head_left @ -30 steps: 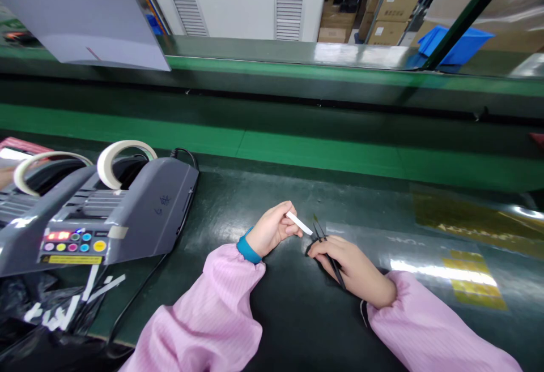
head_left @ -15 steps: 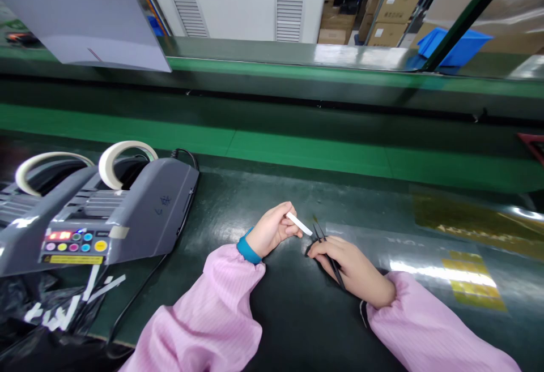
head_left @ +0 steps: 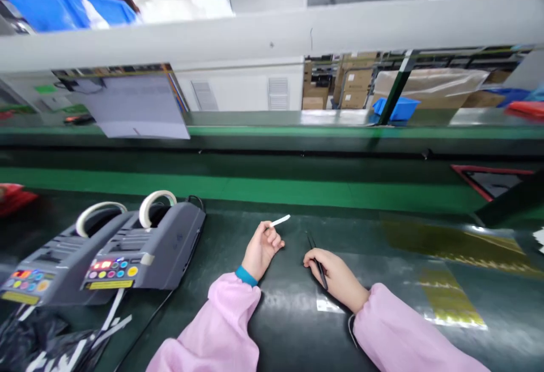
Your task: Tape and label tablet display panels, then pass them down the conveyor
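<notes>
The left hand [head_left: 262, 252] has its fingers closed on the lower end of a white strip [head_left: 280, 221]. The strip points up and to the right, above the counter [head_left: 238, 230]. The right hand [head_left: 336, 274] rests on the counter with its fingers wrapped around black tweezers [head_left: 317, 254]. The hand covers the rear part of the tweezers, and the tips are too small to tell whether they meet. Both pink sleeves [head_left: 221, 326] are cut off by the lower border. The shelf [head_left: 272, 29] above and the blue bin [head_left: 59, 1] on it are blurred. Two tape dispensers [head_left: 164, 250] stand at the left, and the outer one reaches the picture border. Below them a black bag [head_left: 29, 341] is only partly seen.

The two hands are apart, with bare counter between them. To the right of the right hand the counter is open, carrying only flat yellow marks [head_left: 453, 298]. Ahead of the hands, the far edge of the counter meets the green belt [head_left: 297, 191]. The nearer dispenser stands near the left hand.
</notes>
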Action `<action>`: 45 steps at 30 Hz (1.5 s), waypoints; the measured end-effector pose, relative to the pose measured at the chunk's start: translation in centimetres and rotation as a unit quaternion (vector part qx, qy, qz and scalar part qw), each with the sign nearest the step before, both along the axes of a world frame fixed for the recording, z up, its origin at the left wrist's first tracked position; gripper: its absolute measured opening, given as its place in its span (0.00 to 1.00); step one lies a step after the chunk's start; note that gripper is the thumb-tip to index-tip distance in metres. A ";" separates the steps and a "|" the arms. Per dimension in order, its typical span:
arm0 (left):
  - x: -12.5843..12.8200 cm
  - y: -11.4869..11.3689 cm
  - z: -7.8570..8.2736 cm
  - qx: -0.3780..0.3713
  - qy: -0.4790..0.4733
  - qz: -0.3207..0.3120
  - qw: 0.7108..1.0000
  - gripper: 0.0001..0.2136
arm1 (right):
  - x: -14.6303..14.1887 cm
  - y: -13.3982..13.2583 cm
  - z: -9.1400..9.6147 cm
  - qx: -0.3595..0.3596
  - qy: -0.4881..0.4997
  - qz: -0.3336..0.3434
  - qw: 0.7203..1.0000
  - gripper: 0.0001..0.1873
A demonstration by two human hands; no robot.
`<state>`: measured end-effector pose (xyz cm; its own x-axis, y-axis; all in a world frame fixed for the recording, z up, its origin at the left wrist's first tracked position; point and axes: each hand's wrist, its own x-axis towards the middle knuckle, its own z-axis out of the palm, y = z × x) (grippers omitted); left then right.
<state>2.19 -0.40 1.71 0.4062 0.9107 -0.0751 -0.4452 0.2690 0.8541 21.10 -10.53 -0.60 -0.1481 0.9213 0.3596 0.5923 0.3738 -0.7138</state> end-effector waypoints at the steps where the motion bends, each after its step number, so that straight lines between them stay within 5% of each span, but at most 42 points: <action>1: -0.2 0.3 -0.1 0.027 0.014 0.022 0.999 0.19 | 0.0 0.2 -0.2 0.011 -0.009 -0.015 1.000 0.11; 8: -1.3 1.8 -1.4 0.230 0.214 0.142 0.939 0.17 | 0.2 1.0 -1.5 0.065 -0.056 -0.138 0.987 0.15; 13: -1.5 0.7 -1.5 0.338 0.345 0.120 0.867 0.25 | -0.3 1.4 -2.4 -0.008 -0.181 -0.264 0.947 0.16; 21: -2.0 -0.7 -1.6 0.361 0.454 0.078 0.811 0.31 | -0.6 2.4 -2.0 -0.031 -0.235 -0.298 0.925 0.17; 32: -2.6 -0.8 -1.9 0.332 0.394 0.093 0.852 0.29 | 0.2 3.1 -3.9 -0.016 -0.174 -0.261 0.950 0.18; 38: -2.3 -0.5 -2.4 0.261 0.229 0.069 0.935 0.28 | 0.9 3.7 -4.9 0.086 -0.037 -0.242 0.966 0.14; 42: -1.7 -1.3 -1.9 0.240 0.183 0.035 0.953 0.32 | 2.2 2.5 -2.8 0.103 -0.031 -0.210 0.972 0.12; 45: -1.3 -1.7 -1.3 0.232 0.184 0.009 0.955 0.36 | 5.3 2.2 0.4 0.025 -0.163 -0.221 0.961 0.11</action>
<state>0.84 -2.12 0.40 0.4138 0.8872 0.2041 -0.0937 -0.1815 0.9789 26.43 -8.37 -0.25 0.1419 0.9028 0.4060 0.8903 0.0628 -0.4510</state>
